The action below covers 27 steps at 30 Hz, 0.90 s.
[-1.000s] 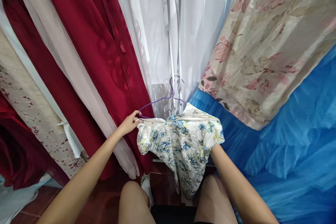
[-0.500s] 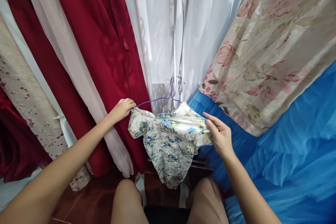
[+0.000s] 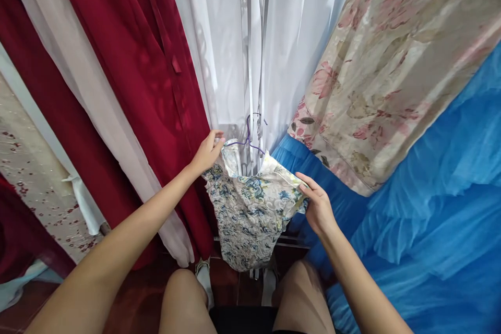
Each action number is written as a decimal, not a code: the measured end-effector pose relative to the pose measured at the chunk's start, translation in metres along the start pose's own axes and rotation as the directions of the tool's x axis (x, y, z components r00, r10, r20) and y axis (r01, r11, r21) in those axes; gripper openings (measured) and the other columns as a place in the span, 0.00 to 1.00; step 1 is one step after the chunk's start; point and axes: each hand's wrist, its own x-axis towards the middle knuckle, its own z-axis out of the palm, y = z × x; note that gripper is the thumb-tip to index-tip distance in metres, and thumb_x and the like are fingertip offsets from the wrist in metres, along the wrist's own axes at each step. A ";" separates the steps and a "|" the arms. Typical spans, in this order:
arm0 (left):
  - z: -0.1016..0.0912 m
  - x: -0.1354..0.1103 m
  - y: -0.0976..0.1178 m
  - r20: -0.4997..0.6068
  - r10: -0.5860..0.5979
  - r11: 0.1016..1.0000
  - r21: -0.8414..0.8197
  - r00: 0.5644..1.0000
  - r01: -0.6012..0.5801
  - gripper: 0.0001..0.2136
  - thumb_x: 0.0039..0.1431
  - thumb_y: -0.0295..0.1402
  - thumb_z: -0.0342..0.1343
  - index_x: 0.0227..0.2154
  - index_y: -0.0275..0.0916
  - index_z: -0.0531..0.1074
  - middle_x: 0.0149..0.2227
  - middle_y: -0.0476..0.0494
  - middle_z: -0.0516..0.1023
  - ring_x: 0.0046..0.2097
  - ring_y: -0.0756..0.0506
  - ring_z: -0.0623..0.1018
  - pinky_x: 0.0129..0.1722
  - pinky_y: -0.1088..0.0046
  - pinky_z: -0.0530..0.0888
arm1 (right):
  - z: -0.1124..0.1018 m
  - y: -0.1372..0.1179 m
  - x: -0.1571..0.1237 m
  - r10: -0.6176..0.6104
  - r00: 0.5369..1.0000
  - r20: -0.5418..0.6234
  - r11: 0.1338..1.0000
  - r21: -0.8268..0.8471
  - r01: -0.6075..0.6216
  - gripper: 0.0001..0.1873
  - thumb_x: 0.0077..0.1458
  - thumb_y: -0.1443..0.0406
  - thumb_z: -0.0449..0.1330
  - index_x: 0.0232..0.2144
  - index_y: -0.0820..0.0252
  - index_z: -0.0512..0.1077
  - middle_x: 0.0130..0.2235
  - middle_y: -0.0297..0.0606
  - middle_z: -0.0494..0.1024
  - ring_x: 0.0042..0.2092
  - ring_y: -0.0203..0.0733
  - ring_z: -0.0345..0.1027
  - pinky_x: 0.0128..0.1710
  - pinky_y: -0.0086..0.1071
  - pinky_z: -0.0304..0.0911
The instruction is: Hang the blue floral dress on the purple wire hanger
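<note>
My hands point(image 3: 207, 152) point(image 3: 318, 207) pinch the floral dress point(image 3: 250, 214) on its purple hanger point(image 3: 247, 138), red gown point(image 3: 129, 78) and blue tulle point(image 3: 422, 209) crowding either side.

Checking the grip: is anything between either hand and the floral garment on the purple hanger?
Nothing visible. The left hand grips the floral garment at one shoulder by the purple hanger; the right hand pinches the other sleeve's edge.
</note>
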 end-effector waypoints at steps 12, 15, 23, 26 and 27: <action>-0.008 -0.016 0.003 -0.120 -0.094 0.983 0.148 0.988 0.111 0.18 0.62 0.46 0.53 0.23 0.38 0.68 0.23 0.49 0.70 0.28 0.47 0.69 0.28 0.73 0.58 | 0.046 -0.079 -0.002 -0.066 0.975 0.212 0.988 0.150 0.034 0.24 0.59 0.51 0.59 0.55 0.51 0.75 0.56 0.36 0.77 0.60 0.52 0.67 0.61 0.45 0.62; -0.002 -0.029 -0.004 -0.232 -0.180 0.984 -0.041 0.956 0.175 0.23 0.65 0.50 0.47 0.19 0.40 0.61 0.19 0.50 0.64 0.24 0.49 0.65 0.26 0.72 0.56 | 0.059 -0.084 -0.045 0.029 0.768 0.640 0.997 -0.078 0.027 0.33 0.55 0.52 0.64 0.61 0.52 0.68 0.60 0.40 0.73 0.63 0.54 0.63 0.63 0.46 0.57; 0.027 -0.061 0.024 0.109 -0.429 0.428 -0.850 0.897 0.308 0.28 0.69 0.55 0.30 0.17 0.42 0.47 0.15 0.55 0.44 0.16 0.51 0.50 0.19 0.73 0.56 | 0.030 -0.016 -0.071 0.099 0.837 0.538 0.854 -0.477 0.206 0.28 0.60 0.57 0.62 0.62 0.48 0.66 0.64 0.41 0.68 0.65 0.51 0.59 0.66 0.49 0.52; 0.046 -0.067 0.052 0.411 -0.256 0.123 -0.884 0.875 0.452 0.28 0.70 0.51 0.34 0.16 0.41 0.48 0.14 0.55 0.45 0.15 0.53 0.49 0.17 0.75 0.56 | 0.017 0.011 -0.055 -0.078 0.970 0.230 0.834 -0.518 0.190 0.25 0.59 0.54 0.62 0.57 0.50 0.70 0.58 0.42 0.72 0.60 0.51 0.64 0.60 0.45 0.59; 0.052 -0.071 0.062 0.481 -0.181 0.039 -0.868 0.858 0.495 0.28 0.70 0.50 0.36 0.15 0.40 0.49 0.14 0.55 0.47 0.15 0.53 0.50 0.17 0.76 0.55 | 0.014 0.014 -0.053 -0.052 0.977 0.208 0.848 -0.508 0.153 0.22 0.59 0.52 0.62 0.53 0.53 0.73 0.53 0.42 0.76 0.55 0.50 0.68 0.56 0.42 0.64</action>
